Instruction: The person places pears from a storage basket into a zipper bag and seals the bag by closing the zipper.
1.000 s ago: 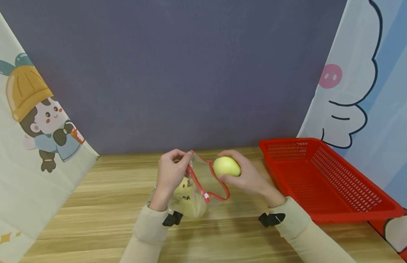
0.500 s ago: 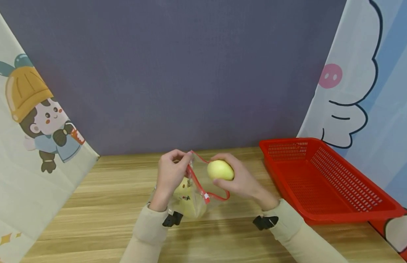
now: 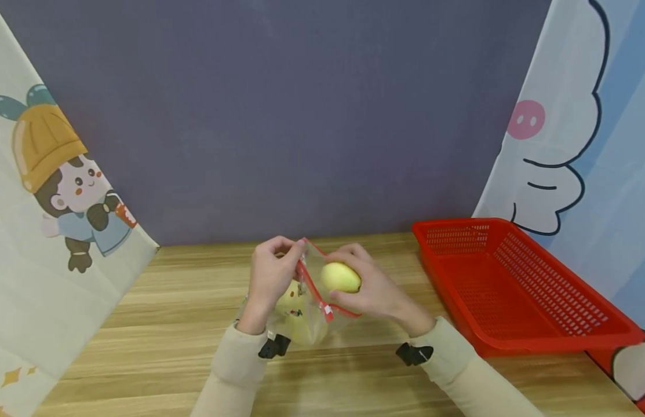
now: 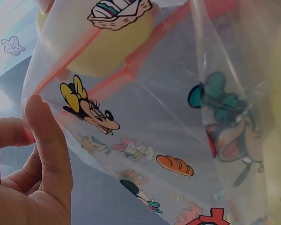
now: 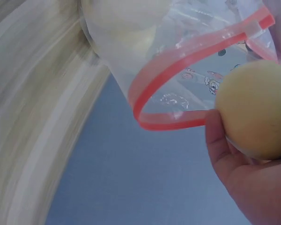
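Observation:
A clear zip bag [image 3: 308,307] with a red zip rim and cartoon prints stands on the wooden table [image 3: 160,324]. My left hand [image 3: 270,275] pinches the bag's upper rim and holds its mouth open. Inside the bag lies a yellow fruit [image 3: 293,315]. My right hand [image 3: 371,289] grips a second yellow fruit [image 3: 341,277] right at the bag's mouth. The left wrist view shows the printed bag wall [image 4: 145,140] close to my thumb [image 4: 49,145]. In the right wrist view the held fruit [image 5: 255,108] sits beside the red rim [image 5: 178,93].
A red plastic basket [image 3: 510,284] with slotted walls stands at the right on the table, with nothing in it. A dark grey wall rises behind. Cartoon-printed curtains [image 3: 46,191] hang at both sides.
My right hand has carried the yellow fruit leftward and a little down, from beside the bag to its open mouth. The left hand has kept its hold on the rim.

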{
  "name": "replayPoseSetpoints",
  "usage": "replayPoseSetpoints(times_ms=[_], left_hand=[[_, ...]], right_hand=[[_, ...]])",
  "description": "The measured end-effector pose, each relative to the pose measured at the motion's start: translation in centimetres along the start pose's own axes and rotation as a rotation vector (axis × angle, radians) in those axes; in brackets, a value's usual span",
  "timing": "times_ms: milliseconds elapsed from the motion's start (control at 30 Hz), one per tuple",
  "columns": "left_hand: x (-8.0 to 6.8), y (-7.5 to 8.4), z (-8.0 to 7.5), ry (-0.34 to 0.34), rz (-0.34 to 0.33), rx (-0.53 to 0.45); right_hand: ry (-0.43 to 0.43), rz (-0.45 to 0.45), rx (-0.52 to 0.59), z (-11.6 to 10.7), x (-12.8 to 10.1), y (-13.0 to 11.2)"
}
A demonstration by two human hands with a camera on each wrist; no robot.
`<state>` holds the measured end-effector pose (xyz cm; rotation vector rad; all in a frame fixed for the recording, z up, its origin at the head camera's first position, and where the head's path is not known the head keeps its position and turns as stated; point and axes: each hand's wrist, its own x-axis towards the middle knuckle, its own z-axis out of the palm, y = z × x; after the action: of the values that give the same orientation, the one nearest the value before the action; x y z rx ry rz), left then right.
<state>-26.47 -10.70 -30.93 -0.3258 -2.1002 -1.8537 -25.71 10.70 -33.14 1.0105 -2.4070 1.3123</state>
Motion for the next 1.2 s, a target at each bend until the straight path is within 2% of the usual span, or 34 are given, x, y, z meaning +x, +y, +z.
replayPoseSetpoints(times_ms=[233, 500, 767, 1067, 1200], left_hand=[[0.06, -0.18, 0.11, -0.005, 0.003, -0.009], [-0.01, -0.18, 0.14, -0.001, -0.006, -0.01], [0.06, -0.16, 0.1, 0.003, 0.006, 0.006], [0.03, -0.05, 0.03, 0.003, -0.002, 0.017], [0.11, -0.13, 0.04, 0.015, -0.001, 0.008]], right_hand=[[-0.01, 0.023, -0.066, 0.45, -0.03, -0.22], [-0.002, 0.048, -0.059, 0.64, 0.05, -0.24], [0.102, 0.042, -0.017, 0.73, 0.41, -0.3], [0.08, 0.058, -0.077, 0.27, 0.55, -0.12], [0.075, 0.031, -0.101, 0.06, 0.9, 0.08]])
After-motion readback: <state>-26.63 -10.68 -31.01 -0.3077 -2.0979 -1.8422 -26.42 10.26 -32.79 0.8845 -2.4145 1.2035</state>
